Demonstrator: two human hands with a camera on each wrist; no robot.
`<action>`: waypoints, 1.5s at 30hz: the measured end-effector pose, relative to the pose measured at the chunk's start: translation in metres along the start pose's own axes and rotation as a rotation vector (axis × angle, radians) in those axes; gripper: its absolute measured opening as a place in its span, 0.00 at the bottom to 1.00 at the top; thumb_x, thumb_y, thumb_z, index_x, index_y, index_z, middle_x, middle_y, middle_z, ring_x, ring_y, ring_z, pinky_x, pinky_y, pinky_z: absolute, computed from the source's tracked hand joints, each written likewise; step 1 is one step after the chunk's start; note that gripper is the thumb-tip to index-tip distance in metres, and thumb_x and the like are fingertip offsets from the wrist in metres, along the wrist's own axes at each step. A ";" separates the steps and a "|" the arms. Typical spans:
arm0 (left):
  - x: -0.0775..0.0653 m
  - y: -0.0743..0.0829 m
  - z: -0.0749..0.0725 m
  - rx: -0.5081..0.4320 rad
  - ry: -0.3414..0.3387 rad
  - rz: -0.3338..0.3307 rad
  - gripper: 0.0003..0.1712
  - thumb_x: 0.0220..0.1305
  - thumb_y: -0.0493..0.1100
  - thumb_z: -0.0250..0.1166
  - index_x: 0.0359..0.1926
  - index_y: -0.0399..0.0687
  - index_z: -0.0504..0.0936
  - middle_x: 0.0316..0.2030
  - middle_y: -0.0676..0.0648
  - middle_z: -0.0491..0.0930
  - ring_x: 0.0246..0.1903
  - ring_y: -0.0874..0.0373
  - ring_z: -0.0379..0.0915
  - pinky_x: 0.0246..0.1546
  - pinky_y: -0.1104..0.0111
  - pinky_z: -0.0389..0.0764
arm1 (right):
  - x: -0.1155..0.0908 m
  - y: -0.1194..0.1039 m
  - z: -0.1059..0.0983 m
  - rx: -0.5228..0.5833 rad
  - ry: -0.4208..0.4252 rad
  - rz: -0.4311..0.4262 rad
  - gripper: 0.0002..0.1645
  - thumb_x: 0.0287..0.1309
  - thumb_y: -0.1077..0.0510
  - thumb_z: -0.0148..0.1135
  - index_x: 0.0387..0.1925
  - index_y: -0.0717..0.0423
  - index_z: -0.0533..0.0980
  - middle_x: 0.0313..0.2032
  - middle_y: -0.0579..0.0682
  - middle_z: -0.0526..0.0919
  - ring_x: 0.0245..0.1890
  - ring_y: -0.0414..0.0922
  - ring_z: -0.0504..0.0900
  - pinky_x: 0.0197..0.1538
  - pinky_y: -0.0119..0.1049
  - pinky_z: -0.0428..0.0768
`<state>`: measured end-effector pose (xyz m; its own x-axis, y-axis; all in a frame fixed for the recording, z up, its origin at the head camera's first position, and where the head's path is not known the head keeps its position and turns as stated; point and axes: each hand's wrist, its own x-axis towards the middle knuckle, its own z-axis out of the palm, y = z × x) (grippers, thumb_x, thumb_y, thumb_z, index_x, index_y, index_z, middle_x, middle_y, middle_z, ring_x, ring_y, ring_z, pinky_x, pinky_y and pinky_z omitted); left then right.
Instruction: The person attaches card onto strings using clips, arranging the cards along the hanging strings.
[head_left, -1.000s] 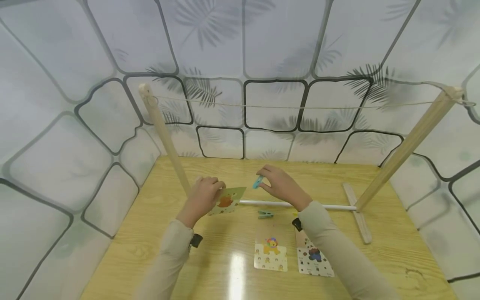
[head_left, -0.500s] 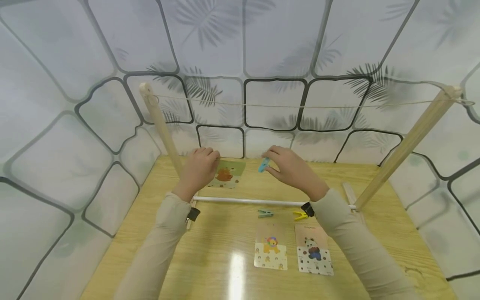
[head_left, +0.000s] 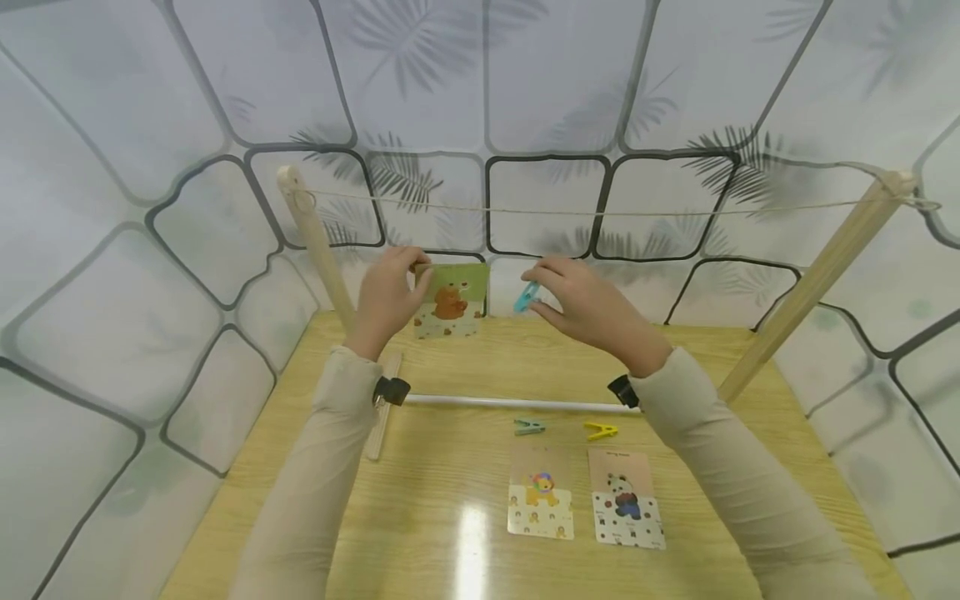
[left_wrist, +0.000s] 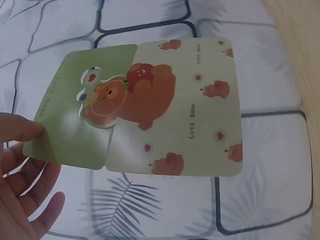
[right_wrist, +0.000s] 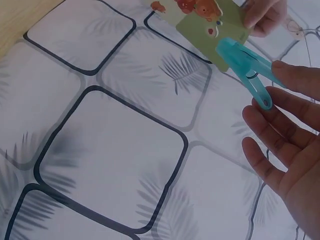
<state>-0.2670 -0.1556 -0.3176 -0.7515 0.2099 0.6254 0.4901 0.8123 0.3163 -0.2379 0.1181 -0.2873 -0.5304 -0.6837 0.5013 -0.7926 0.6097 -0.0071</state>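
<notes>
My left hand pinches a green and cream card by the corner of its green end, thumb on the printed side. A brown bear and the words "CUTE BEAR" show on it. In the head view the card hangs upright below the string. To its right, my right hand holds a light blue clothespin by its handle ends between thumb and fingers. The pin's tip points toward the card and overlaps its green end in the right wrist view.
Two wooden posts carry the string, with a white rod low between them. On the table lie a green clothespin, a yellow clothespin, a lion card and a panda card. A patterned backdrop stands behind.
Both hands have risen away from the table toward the string, carrying the bear card and the blue clothespin. The card now faces me more upright. The yellow clothespin and panda card have come into full view.
</notes>
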 end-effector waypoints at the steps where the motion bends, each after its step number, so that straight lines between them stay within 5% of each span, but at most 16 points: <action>1: 0.002 -0.001 0.000 -0.048 0.005 -0.032 0.07 0.64 0.40 0.60 0.38 0.39 0.79 0.35 0.40 0.80 0.37 0.48 0.76 0.41 0.57 0.76 | 0.001 0.000 -0.001 0.000 0.005 -0.006 0.21 0.53 0.59 0.67 0.48 0.64 0.76 0.43 0.60 0.79 0.41 0.54 0.79 0.48 0.47 0.78; 7: 0.009 -0.005 -0.001 -0.349 0.094 -0.197 0.11 0.62 0.41 0.63 0.38 0.35 0.79 0.35 0.37 0.80 0.37 0.47 0.76 0.44 0.57 0.76 | 0.007 0.000 -0.008 0.009 0.052 -0.039 0.21 0.51 0.61 0.68 0.47 0.64 0.76 0.40 0.58 0.80 0.39 0.52 0.79 0.46 0.47 0.78; 12: 0.011 -0.007 -0.002 -0.620 0.142 -0.378 0.10 0.62 0.43 0.64 0.34 0.39 0.78 0.31 0.49 0.76 0.35 0.59 0.71 0.42 0.69 0.72 | 0.012 0.001 -0.019 0.035 0.053 -0.024 0.21 0.51 0.61 0.68 0.47 0.64 0.76 0.42 0.58 0.80 0.41 0.53 0.79 0.48 0.48 0.77; 16: 0.014 -0.005 -0.005 -0.840 0.179 -0.513 0.08 0.61 0.44 0.64 0.27 0.49 0.75 0.26 0.56 0.69 0.31 0.64 0.64 0.39 0.71 0.67 | 0.019 0.001 -0.033 0.126 0.049 -0.011 0.21 0.51 0.63 0.68 0.48 0.64 0.76 0.43 0.58 0.80 0.40 0.51 0.79 0.47 0.45 0.78; 23: 0.021 0.001 -0.018 -1.054 0.201 -0.642 0.09 0.61 0.42 0.64 0.24 0.53 0.76 0.24 0.58 0.74 0.30 0.64 0.67 0.41 0.72 0.70 | 0.038 0.001 -0.063 0.345 0.046 0.060 0.21 0.49 0.68 0.68 0.47 0.65 0.75 0.43 0.58 0.81 0.39 0.49 0.82 0.46 0.38 0.80; 29: 0.025 0.007 -0.025 -1.063 0.212 -0.640 0.10 0.59 0.43 0.66 0.23 0.52 0.76 0.24 0.58 0.74 0.30 0.64 0.67 0.40 0.72 0.70 | 0.060 0.000 -0.088 0.551 -0.004 0.198 0.22 0.50 0.67 0.67 0.48 0.64 0.72 0.43 0.55 0.78 0.40 0.44 0.82 0.44 0.28 0.80; 35: 0.026 0.012 -0.030 -1.046 0.224 -0.597 0.11 0.59 0.43 0.66 0.21 0.53 0.76 0.22 0.58 0.73 0.29 0.65 0.67 0.41 0.71 0.71 | 0.083 -0.001 -0.102 0.671 -0.008 0.317 0.24 0.50 0.62 0.69 0.49 0.61 0.72 0.41 0.48 0.78 0.42 0.40 0.79 0.49 0.30 0.78; 45: 0.027 0.013 -0.036 -0.995 0.257 -0.663 0.09 0.57 0.45 0.68 0.23 0.54 0.77 0.25 0.59 0.73 0.30 0.67 0.67 0.41 0.73 0.70 | 0.118 -0.007 -0.097 0.802 0.072 0.403 0.18 0.46 0.62 0.72 0.42 0.59 0.80 0.34 0.44 0.83 0.38 0.42 0.82 0.46 0.31 0.78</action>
<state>-0.2654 -0.1588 -0.2712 -0.9303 -0.2911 0.2230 0.2541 -0.0735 0.9644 -0.2653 0.0723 -0.1440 -0.8147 -0.4354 0.3830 -0.5368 0.3162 -0.7822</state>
